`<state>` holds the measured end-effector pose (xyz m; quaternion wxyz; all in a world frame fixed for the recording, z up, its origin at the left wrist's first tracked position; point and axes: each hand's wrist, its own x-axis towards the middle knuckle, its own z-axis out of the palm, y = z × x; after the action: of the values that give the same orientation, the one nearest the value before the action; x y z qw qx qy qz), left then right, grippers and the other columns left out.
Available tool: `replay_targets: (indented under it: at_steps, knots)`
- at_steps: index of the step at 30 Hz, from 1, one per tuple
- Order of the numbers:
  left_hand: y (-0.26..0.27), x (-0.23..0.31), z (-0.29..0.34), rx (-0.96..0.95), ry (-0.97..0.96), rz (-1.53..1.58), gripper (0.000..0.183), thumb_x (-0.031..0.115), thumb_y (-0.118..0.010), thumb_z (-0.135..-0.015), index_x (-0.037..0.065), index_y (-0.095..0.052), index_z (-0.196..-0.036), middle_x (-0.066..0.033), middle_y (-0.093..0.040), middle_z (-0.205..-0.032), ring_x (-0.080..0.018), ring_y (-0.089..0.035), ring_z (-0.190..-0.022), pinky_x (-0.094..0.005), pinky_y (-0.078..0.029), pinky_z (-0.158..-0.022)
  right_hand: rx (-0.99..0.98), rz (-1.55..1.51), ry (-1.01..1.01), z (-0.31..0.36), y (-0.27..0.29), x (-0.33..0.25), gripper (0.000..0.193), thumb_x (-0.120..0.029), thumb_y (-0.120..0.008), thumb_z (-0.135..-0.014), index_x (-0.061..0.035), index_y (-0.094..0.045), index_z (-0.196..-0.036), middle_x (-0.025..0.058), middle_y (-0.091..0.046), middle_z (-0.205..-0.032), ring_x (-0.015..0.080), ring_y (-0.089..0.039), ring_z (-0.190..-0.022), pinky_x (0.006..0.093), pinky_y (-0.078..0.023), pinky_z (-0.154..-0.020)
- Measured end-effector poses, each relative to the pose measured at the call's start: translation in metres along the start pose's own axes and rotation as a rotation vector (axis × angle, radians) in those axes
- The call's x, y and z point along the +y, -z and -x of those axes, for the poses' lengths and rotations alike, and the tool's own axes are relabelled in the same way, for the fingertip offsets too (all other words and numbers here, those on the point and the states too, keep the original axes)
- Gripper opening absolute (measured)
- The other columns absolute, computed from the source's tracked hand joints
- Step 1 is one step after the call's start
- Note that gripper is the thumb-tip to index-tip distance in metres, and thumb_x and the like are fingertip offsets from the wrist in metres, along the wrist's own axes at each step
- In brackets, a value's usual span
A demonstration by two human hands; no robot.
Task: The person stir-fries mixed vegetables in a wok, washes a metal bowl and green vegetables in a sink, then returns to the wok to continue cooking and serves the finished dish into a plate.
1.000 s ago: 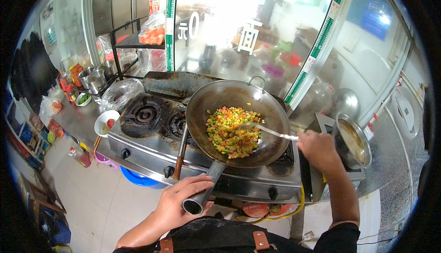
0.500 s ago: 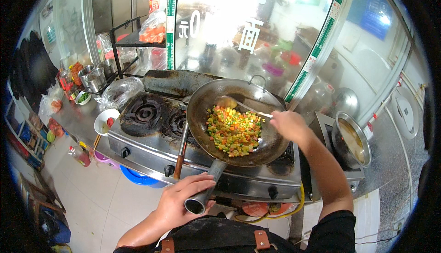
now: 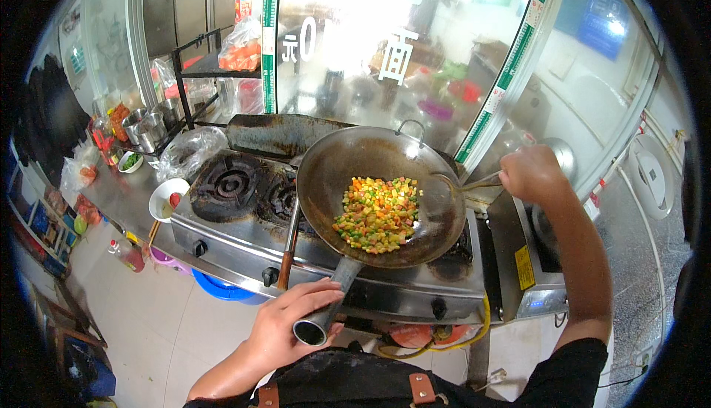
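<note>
A large round wok (image 3: 318,164) stands on the right part of the stove, with diced orange, yellow and green vegetables (image 3: 378,215) heaped in its middle. My left hand (image 3: 292,313) is closed around the wok's hollow metal handle (image 3: 346,271) near its open end. Beyond the wok's right side, my right hand (image 3: 535,175) is closed on the handle of a ladle (image 3: 474,184). The ladle's head lies at the right inner wall of the wok, apart from the vegetables. A wooden-handled utensil (image 3: 287,260) rests against the wok's left side.
Bare burners (image 3: 233,184) lie left of the wok. A white bowl (image 3: 159,204), a plastic bag (image 3: 191,155) and metal containers (image 3: 148,130) stand further left. At right is a steel cooker (image 3: 518,245), partly behind my forearm. A glass window (image 3: 326,89) rises behind.
My right hand has moved right and up, drawing the ladle from the vegetables to the wok's right wall. My forearm now covers the place where a pot showed. My left hand keeps its grip.
</note>
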<state>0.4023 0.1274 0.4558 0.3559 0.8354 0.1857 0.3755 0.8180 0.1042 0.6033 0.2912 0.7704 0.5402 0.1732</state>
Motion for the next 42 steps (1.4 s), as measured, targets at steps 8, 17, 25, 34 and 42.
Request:
replay_targets:
  at_steps: [8, 17, 25, 34, 42]
  knots:
    - [-0.003, 0.001, 0.001, -0.004, -0.024, -0.028, 0.044, 0.014, -0.080, -0.072, 0.007, -0.064, -0.113, -0.0132, -0.065, -0.115, -0.0304, -0.063, -0.109, -0.0381, -0.054, -0.088, 0.105, -0.119, 0.285, -0.018, 0.019, -0.097, 0.028, -0.035, -0.070, -0.077, -0.0070, -0.070, -0.080, 0.0120, -0.068, -0.079, 0.0321, -0.068, -0.080, 0.0424, -0.054, -0.072]
    - [-0.002, 0.003, 0.000, 0.020, -0.006, -0.013, 0.044, 0.014, -0.080, -0.072, 0.008, -0.064, -0.112, -0.0119, -0.065, -0.115, -0.0300, -0.064, -0.107, -0.0371, -0.054, -0.087, 0.277, -0.028, 0.579, 0.037, 0.089, -0.066, 0.017, -0.025, -0.074, -0.068, -0.0095, -0.068, -0.069, 0.0097, -0.065, -0.067, 0.0276, -0.067, -0.071, 0.0389, -0.050, -0.061]
    - [-0.002, 0.002, 0.002, 0.008, -0.007, -0.010, 0.043, 0.014, -0.079, -0.073, 0.007, -0.064, -0.113, -0.0121, -0.065, -0.114, -0.0299, -0.062, -0.110, -0.0374, -0.053, -0.090, 0.331, 0.052, 0.285, -0.023, 0.081, -0.120, 0.017, -0.019, -0.060, -0.081, -0.0110, -0.073, -0.074, 0.0095, -0.071, -0.078, 0.0260, -0.070, -0.076, 0.0380, -0.055, -0.063]
    - [0.000, 0.000, 0.001, 0.009, -0.003, 0.015, 0.044, 0.013, -0.079, -0.072, 0.006, -0.064, -0.113, -0.0124, -0.065, -0.114, -0.0303, -0.062, -0.112, -0.0378, -0.053, -0.091, 0.104, 0.085, 0.274, -0.015, 0.070, -0.074, 0.009, -0.015, -0.067, -0.076, -0.0089, -0.073, -0.076, 0.0119, -0.070, -0.078, 0.0247, -0.070, -0.078, 0.0388, -0.055, -0.066]
    - [0.000, 0.003, -0.001, 0.010, -0.019, -0.002, 0.044, 0.013, -0.079, -0.072, 0.007, -0.064, -0.113, -0.0121, -0.065, -0.114, -0.0297, -0.062, -0.110, -0.0372, -0.054, -0.088, 0.496, -0.055, 0.644, 0.001, 0.056, -0.080, 0.010, -0.014, -0.072, -0.065, -0.0072, -0.072, -0.072, 0.0132, -0.069, -0.073, 0.0271, -0.069, -0.078, 0.0396, -0.053, -0.062]
